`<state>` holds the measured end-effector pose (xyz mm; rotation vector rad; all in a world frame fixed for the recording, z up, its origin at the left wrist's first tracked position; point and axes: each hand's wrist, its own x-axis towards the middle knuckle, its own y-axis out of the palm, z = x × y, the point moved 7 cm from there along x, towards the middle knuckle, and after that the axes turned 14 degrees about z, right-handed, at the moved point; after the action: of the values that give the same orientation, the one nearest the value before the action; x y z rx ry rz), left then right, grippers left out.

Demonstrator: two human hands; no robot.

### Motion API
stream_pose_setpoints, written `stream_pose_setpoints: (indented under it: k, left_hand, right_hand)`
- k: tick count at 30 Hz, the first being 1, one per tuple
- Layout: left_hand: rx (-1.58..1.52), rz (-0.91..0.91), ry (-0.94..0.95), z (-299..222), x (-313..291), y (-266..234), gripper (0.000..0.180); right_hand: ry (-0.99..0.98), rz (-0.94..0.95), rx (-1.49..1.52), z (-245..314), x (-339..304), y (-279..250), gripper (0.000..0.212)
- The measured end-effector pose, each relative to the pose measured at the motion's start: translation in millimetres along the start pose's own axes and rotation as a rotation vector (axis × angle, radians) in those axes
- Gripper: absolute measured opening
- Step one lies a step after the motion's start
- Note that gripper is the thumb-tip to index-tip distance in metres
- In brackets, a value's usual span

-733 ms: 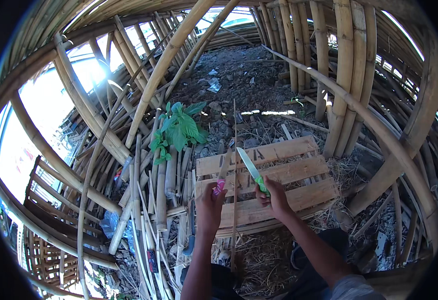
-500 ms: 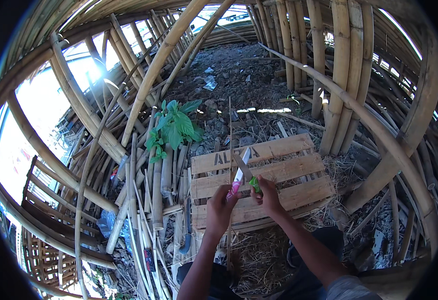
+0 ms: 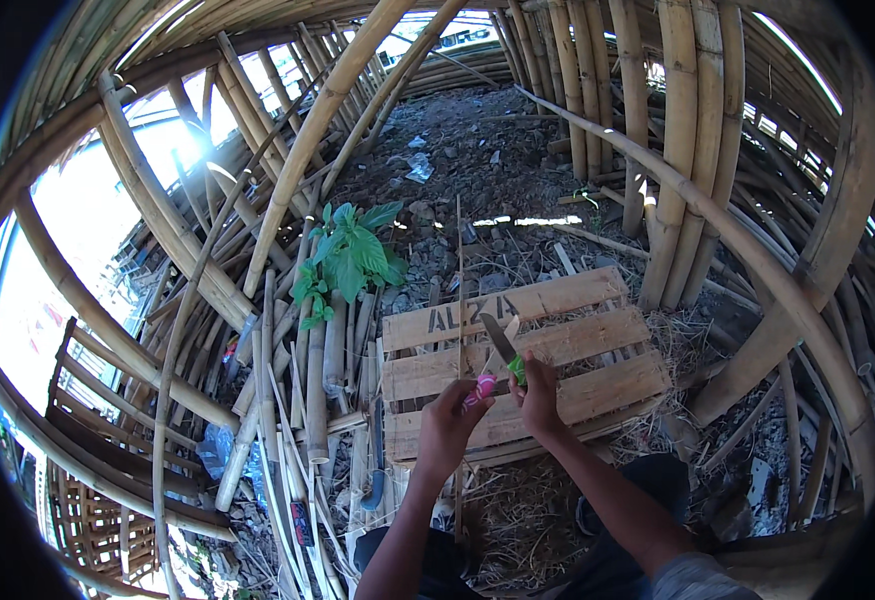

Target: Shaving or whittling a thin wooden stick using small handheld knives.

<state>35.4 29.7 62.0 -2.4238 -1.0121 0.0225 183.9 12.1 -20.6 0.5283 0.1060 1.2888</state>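
My left hand [image 3: 448,425] is closed around the pink and white patterned handle of a knife [image 3: 479,391]. Its pale blade is mostly hidden behind the other blade. A second knife [image 3: 499,338], with a bright green handle and a dull grey blade, is gripped in my right hand [image 3: 540,400]. The two blades cross close together, pointing away from me; whether they touch I cannot tell. Both hands are over a slatted wooden crate [image 3: 598,384] with dark lettering on its far slat.
Left of the crate lie bamboo poles [image 3: 316,400] and a long blade with a dark curved handle [image 3: 374,490]. A leafy green plant [image 3: 348,255] grows beyond them. Thick bamboo posts [image 3: 698,150] stand at the right, and a slanting pole [image 3: 658,170] crosses there. Rubble covers the ground behind.
The pink-handled knife has tipped, its handle now angled toward my right hand and its blade slipping behind the green-handled knife. The green-handled knife has shifted slightly; the crate stays put.
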Motion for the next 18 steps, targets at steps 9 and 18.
stream_pose_setpoints:
  k: [9, 18]
  left_hand:
    - [-0.892, -0.163, 0.058, 2.3, 0.5, -20.9, 0.019]
    - [-0.331, -0.282, 0.119, 5.2, -5.8, -22.8, 0.022]
  right_hand:
    - [0.166, -0.044, 0.144, -15.7, -3.2, -9.6, 0.037]
    - [-0.472, 0.166, -0.972, 77.9, -12.8, 45.9, 0.019]
